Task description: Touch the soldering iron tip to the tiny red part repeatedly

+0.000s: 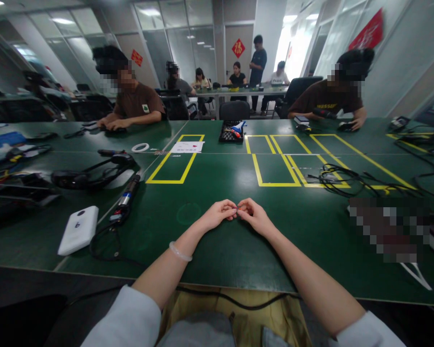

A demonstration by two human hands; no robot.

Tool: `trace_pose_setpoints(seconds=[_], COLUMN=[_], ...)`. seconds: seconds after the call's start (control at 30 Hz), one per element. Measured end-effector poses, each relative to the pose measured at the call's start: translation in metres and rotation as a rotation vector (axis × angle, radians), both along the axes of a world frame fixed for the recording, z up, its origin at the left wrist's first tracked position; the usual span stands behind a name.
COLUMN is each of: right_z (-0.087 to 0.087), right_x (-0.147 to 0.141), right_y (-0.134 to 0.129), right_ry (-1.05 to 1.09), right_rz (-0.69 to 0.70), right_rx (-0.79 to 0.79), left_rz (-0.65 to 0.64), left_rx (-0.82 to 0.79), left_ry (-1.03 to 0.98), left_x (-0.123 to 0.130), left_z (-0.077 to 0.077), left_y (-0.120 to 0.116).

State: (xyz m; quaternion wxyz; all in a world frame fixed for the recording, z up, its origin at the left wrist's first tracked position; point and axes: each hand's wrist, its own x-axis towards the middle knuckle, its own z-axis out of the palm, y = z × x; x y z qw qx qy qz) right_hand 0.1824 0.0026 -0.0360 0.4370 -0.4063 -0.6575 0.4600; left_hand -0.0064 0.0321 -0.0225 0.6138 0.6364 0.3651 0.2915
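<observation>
My left hand (222, 213) and my right hand (252, 215) meet over the front middle of the green table (217, 258). The fingers of both are closed in a pinch, fingertips close together. Between them shows a speck of something small and reddish (238, 208), mostly covered by the fingers and too tiny to name. A pale bangle (180, 252) circles my left wrist. Farther back, a black tray (231, 139) holds a blue, white and red tool along with small dark pieces.
A white power bank (78, 230) and a black device with a cable (126, 200) lie left, near a headset (94, 171). Black cables (343, 178) tangle at right, by a blurred-out object. Yellow tape outlines (183, 182) mark the table. Two people sit opposite; others are behind.
</observation>
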Motion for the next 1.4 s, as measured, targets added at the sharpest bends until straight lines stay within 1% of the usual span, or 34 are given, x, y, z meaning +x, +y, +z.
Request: trace_pose_setpoints(seconds=[0.13, 0.3, 0.4, 0.5, 0.87, 1.03, 1.13, 1.23, 1.3, 1.33, 1.4], right_z=[-0.003, 0.0, 0.001, 0.002, -0.001, 0.0, 0.001, 0.001, 0.002, 0.002, 0.002], right_x=[0.001, 0.003, 0.003, 0.002, 0.003, 0.002, 0.002, 0.004, 0.004, 0.005, 0.005], right_y=[0.003, 0.001, -0.001, -0.002, -0.001, -0.001, -0.002, -0.002, -0.002, -0.002, -0.002], right_ry=[0.032, -0.034, -0.082, -0.123, -0.158, -0.152, -0.145, -0.144, -0.145, -0.143, -0.136], right_rz=[-0.009, -0.029, -0.043, -0.042, -0.09, -0.081, -0.084, -0.099, -0.103, -0.1, -0.089], right_rx=[-0.027, 0.048, 0.084, 0.103, 0.072, 0.068, 0.059, 0.059, 0.061, 0.059, 0.051], left_rz=[0.0, 0.026, 0.043, 0.038, 0.034, 0.026, 0.013, -0.044, -0.068, -0.053, 0.038], left_rx=[0.004, -0.007, -0.037, -0.029, 0.007, 0.019, 0.038, 0.078, 0.127, 0.163, 0.276], left_ry=[-0.024, -0.018, -0.002, -0.011, -0.019, -0.012, -0.001, 0.057, 0.155, 0.222, 0.374], left_x=[0.001, 0.001, 0.001, 0.001, 0.0, 0.001, 0.0, -0.009, -0.024, -0.035, -0.064], left_z=[0.001, 0.002, 0.0, -0.002, 0.001, 0.001, 0.004, 0.013, 0.021, 0.026, 0.032], left_y=[-0.001, -0.001, -0.001, 0.0, -0.002, -0.003, -0.004, -0.005, -0.003, -0.003, 0.0])
